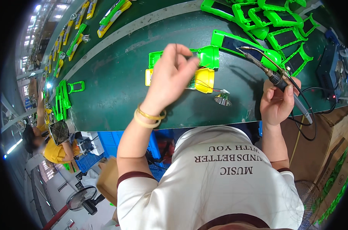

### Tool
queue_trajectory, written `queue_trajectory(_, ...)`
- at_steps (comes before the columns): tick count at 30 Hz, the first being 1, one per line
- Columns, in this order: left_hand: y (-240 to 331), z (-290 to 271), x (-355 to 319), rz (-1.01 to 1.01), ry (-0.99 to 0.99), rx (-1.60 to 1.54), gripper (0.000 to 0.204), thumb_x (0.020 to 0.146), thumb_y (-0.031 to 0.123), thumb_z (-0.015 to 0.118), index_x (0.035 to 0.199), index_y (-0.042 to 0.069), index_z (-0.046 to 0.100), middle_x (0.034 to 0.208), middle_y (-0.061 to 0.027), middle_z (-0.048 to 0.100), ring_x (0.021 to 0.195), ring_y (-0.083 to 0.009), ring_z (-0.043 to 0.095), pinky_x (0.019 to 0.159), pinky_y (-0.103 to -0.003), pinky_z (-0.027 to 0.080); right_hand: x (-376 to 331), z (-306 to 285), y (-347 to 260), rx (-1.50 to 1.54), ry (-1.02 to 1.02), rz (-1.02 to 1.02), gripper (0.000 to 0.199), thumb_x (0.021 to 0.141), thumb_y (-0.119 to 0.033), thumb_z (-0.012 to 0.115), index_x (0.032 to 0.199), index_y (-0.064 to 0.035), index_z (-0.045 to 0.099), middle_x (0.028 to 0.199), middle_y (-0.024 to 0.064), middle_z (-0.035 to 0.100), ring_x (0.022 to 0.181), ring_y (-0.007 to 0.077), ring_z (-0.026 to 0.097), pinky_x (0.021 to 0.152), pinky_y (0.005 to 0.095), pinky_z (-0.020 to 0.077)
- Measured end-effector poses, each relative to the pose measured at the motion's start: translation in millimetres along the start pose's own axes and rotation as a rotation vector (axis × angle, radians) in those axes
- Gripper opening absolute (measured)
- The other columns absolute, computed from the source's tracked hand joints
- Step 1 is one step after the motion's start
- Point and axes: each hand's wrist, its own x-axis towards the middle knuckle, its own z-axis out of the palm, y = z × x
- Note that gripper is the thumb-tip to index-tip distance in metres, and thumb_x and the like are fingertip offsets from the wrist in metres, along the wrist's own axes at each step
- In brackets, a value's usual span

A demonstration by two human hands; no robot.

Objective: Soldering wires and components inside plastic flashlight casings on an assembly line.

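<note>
A person's left hand [172, 73] is pinching a thin wire [176, 49], fingers together, above an open yellow-and-green flashlight housing [204, 73] lying unassembled on the tabletop [116, 80]; right hand [277, 101] is gripping a soldering iron [266, 67].

Dark green bench top [116, 76] running wide, and a heap of bright green torch shells [281, 23] crowds the far right corner. Off to the right edge sits a dark blue power unit [329, 69]. Along the far left, yellow and green torches [80, 32] line up in a row. Below the bench edge, blue crates [105, 143], a small grey fan [59, 131], and a co-worker in yellow [53, 151] bent low
</note>
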Motion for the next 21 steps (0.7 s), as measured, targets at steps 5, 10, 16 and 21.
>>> queue_trajectory(5,-20,13,-12,0.654,0.101,0.473,0.015,0.068,0.007,0.067,0.081,0.006,0.059,0.055,-0.0041,0.041,0.050,-0.0190,0.040,0.050,-0.030,0.034,-2,7,1,-0.054,-0.017,0.021,0.019,0.084,-0.017,0.049,0.095,-0.0054,0.039,0.069,0.0075,0.047,0.050,0.0115,0.042,0.045,0.0221,0.0355)
queue_trajectory(10,-27,0,-22,0.541,0.128,0.323,0.015,0.067,0.005,0.065,0.076,0.005,0.052,0.074,-0.0091,0.050,0.069,-0.0278,0.046,0.061,-0.035,0.038,-5,1,4,-0.102,-0.043,0.058,0.020,0.083,-0.017,0.050,0.094,-0.0053,0.038,0.069,0.0059,0.046,0.049,0.0113,0.041,0.045,0.0226,0.0350)
queue_trajectory(16,-19,-6,-12,0.569,-0.104,0.478,0.014,0.068,0.007,0.065,0.077,0.005,0.056,0.088,-0.0101,0.053,0.086,-0.0261,0.050,0.073,-0.033,0.040,-4,2,6,-0.119,-0.047,0.081,0.023,0.082,-0.018,0.054,0.093,-0.0049,0.038,0.069,0.0048,0.045,0.048,0.0107,0.041,0.044,0.0221,0.0345)
queue_trajectory(21,-24,-1,-7,0.555,0.138,0.312,0.013,0.068,0.004,0.065,0.079,0.006,0.059,0.090,-0.0083,0.058,0.082,-0.0226,0.054,0.069,-0.031,0.042,1,4,8,-0.207,-0.098,0.117,0.021,0.083,-0.022,0.051,0.091,-0.0050,0.042,0.066,0.0073,0.047,0.048,0.0099,0.037,0.044,0.0197,0.0301)
